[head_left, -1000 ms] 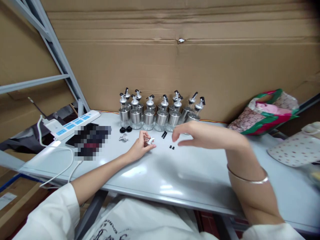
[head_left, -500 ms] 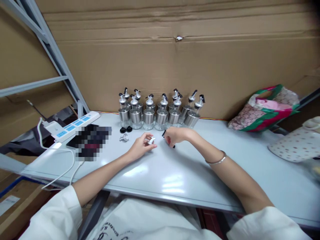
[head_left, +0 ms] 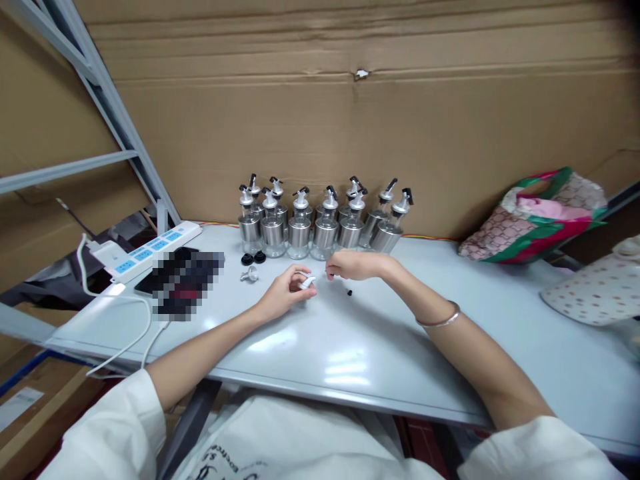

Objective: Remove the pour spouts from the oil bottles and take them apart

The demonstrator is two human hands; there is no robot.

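My left hand (head_left: 285, 293) pinches a small silver-white pour spout (head_left: 307, 283) between thumb and fingers, above the table. To its right, my right hand (head_left: 353, 265) is closed with the fingertips pointing down. Something small and dark may be at those fingertips, but I cannot make it out. Just below this hand, a small black piece (head_left: 349, 292) lies on the table. Left of my left hand lie a loose silver spout part (head_left: 249, 274) and two black stoppers (head_left: 253, 258). Behind both hands stand several glass oil bottles (head_left: 299, 233) with steel bands and black-levered spouts.
On the left are a white power strip (head_left: 160, 252), a white cable (head_left: 149, 313) and a blurred-out dark device (head_left: 183, 283). A patterned bag (head_left: 530, 223) and a dotted white container (head_left: 590, 290) stand at the right. Cardboard (head_left: 300, 127) walls the table's back.
My right hand has lifted slightly and shifted, uncovering the small black piece on the table. The black lever-like part beside its fingers no longer shows clearly. My left hand keeps the spout.
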